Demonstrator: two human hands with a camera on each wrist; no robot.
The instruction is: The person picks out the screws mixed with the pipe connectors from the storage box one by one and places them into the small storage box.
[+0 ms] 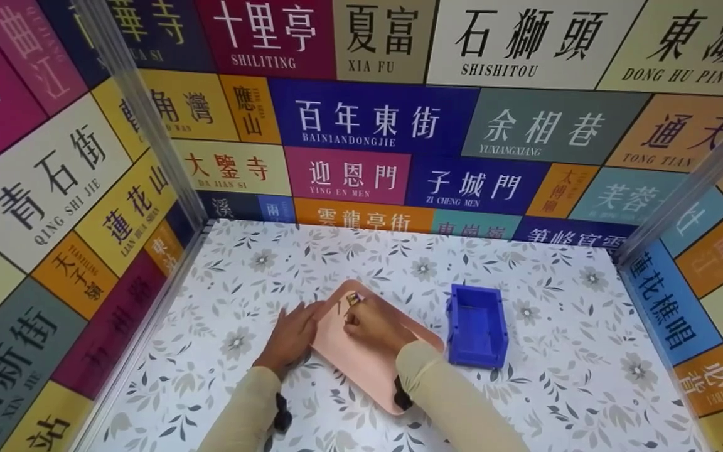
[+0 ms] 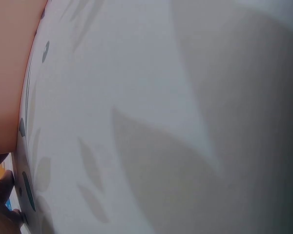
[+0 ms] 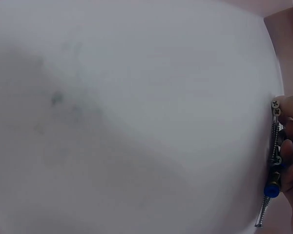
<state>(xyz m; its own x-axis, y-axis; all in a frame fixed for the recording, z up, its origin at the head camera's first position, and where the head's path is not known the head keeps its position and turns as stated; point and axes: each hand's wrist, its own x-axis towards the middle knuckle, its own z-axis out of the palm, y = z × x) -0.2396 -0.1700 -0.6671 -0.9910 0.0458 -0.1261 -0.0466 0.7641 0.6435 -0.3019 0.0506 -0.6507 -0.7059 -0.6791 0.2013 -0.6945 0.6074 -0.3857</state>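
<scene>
A pink tray (image 1: 361,370) lies at an angle on the table. My left hand (image 1: 292,336) rests against its left outer side, fingers loosely extended; the left wrist view shows fingers (image 2: 2,195) beside the tray wall (image 2: 7,73). My right hand (image 1: 374,326) reaches into the tray's far end. Its curled fingers pinch screws (image 3: 276,108), whose cross-slotted heads show in the right wrist view. Close by the fingertips is a brass-coloured fitting with a blue end (image 3: 272,189). One screw (image 1: 338,306) lies apart on the tray floor. The palm hides part of the pile.
To the right of the tray stands a blue plastic bin (image 1: 477,326), its inside facing up. The table (image 1: 236,282) has a leaf-and-flower cover. Panels with coloured street-name signs (image 1: 374,119) rise behind and on both sides.
</scene>
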